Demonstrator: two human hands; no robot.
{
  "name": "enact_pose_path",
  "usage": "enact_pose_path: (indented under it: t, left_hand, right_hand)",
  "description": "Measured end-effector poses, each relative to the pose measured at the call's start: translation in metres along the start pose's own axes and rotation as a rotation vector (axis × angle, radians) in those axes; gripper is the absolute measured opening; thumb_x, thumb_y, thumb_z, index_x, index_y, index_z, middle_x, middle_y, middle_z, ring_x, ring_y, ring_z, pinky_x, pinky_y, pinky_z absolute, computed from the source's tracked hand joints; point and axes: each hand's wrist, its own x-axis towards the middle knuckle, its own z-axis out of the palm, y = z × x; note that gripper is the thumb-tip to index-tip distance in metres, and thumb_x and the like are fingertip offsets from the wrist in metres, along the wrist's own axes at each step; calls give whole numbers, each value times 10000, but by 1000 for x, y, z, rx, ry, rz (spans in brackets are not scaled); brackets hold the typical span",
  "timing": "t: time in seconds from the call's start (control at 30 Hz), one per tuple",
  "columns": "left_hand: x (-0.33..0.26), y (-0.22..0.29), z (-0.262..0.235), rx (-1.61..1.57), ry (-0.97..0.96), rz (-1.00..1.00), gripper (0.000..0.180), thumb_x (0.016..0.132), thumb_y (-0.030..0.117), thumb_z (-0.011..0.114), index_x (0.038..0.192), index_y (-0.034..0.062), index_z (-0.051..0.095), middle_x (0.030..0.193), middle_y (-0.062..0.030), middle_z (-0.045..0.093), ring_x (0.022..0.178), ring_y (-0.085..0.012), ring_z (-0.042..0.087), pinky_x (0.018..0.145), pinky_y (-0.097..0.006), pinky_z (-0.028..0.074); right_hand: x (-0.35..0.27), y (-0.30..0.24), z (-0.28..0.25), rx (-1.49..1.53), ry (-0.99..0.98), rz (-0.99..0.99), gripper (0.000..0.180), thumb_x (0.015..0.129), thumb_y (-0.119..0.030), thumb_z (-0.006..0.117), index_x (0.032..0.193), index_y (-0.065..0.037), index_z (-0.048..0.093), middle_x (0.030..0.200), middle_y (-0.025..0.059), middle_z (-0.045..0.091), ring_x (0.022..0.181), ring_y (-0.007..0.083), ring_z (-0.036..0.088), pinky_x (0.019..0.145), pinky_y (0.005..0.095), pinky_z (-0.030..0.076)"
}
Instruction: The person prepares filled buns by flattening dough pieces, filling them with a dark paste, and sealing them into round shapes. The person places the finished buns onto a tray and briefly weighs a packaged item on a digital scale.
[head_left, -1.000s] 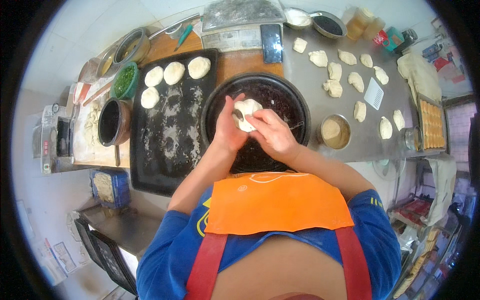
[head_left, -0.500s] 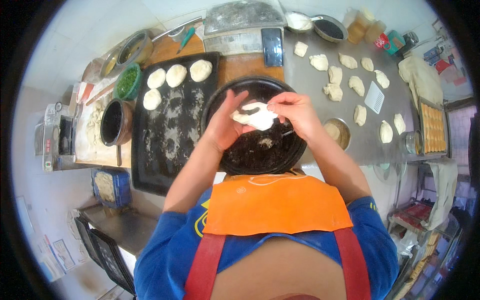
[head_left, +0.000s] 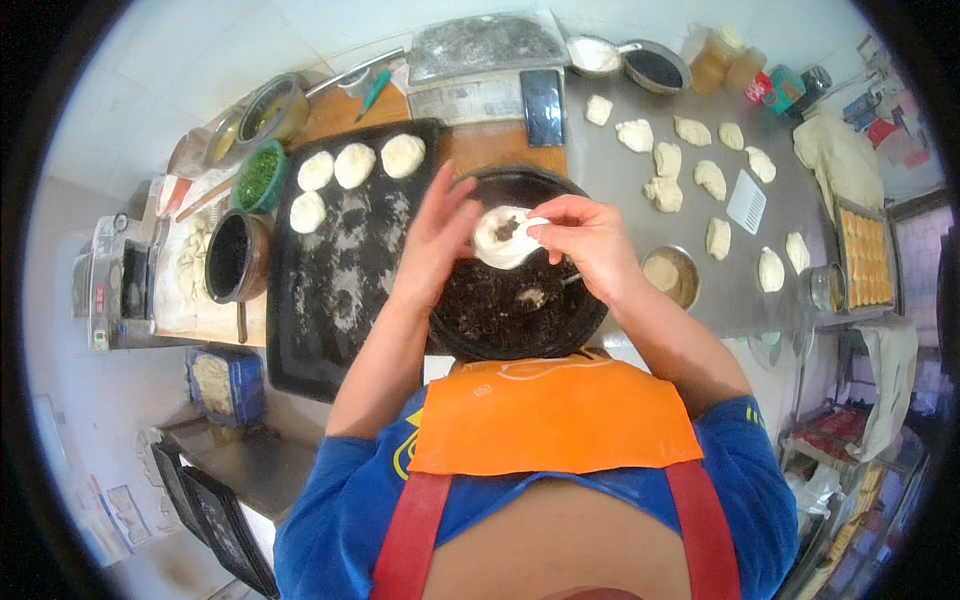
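Note:
A piece of white dough [head_left: 492, 245], ring-shaped around a dark middle, hangs over a large round black pan [head_left: 500, 320]. My right hand [head_left: 585, 240] pinches the dough's right edge between thumb and fingers. On the dough's left side is my left hand [head_left: 436, 240], its fingers stretched out and somewhat blurred; whether it touches the dough is hard to see. Whether the dark middle is a filling or the pan showing through, I cannot tell. Left of the pan, several round dough pieces [head_left: 355, 165] lie at the far end of a floured black baking tray [head_left: 300, 355].
Several dough lumps [head_left: 710, 180] and a white scraper [head_left: 747, 202] lie on the metal table at right. A metal bowl [head_left: 672, 278] stands beside my right forearm. At left are a bowl of chopped greens [head_left: 259, 175] and a dark pot [head_left: 237, 257]. A phone [head_left: 543, 108] lies at the back.
My left hand has shifted left from beneath the dough, its fingers now pointing up. The dough has gone from a stretched, folded shape to a rounder ring, still pinched by my right hand.

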Motion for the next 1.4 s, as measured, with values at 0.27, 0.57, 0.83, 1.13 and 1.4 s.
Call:
enact_pose_path:
  t: [0.27, 0.57, 0.83, 1.13, 1.4]
  left_hand:
    - [4, -60, 26, -794, -232, -229, 449, 1033, 403, 363, 1283, 54, 497, 1214, -70, 590, 1096, -203, 585, 929, -369, 491]
    - [6, -29, -2, -354, -235, -119, 786, 944, 654, 304, 1501, 103, 235, 1483, -147, 378, 1316, -311, 442, 1020, -525, 425]
    - [11, -49, 46, -902, -307, -338, 585, 1010, 522, 311, 1264, 39, 524, 1205, -91, 605, 1126, -247, 577, 969, -398, 444]
    - [27, -43, 82, -613, -125, -400, 583, 1023, 495, 299, 1230, 14, 555, 1152, -116, 646, 1094, -257, 607, 973, -400, 461]
    - [16, -6, 128, -138, -62, -7, 556, 1021, 383, 402, 1448, 31, 353, 1475, -110, 397, 1383, -227, 330, 1127, -390, 240]
  right_hand:
    - [2, -20, 18, -1025, 19, -940, 254, 685, -83, 729, 936, -50, 708, 1018, 118, 611, 975, 326, 575, 846, 390, 484]
    - [-11, -44, -6, -257, -53, -275, 178, 752, -57, 749, 909, -3, 687, 783, 44, 646, 669, 138, 606, 594, 258, 485]
    - [3, -23, -15, -383, -183, -202, 189, 761, -30, 751, 934, -7, 678, 777, 52, 649, 656, 99, 598, 541, 254, 453]
    - [-46, -50, -56, -698, 310, -388, 978, 644, -333, 855, 1447, -85, 356, 1276, 194, 575, 1103, 327, 614, 894, 367, 512]
    - [-71, 52, -120, 350, 339, -83, 694, 720, -106, 806, 1346, -48, 512, 1165, 85, 637, 1083, 149, 586, 936, 300, 473]
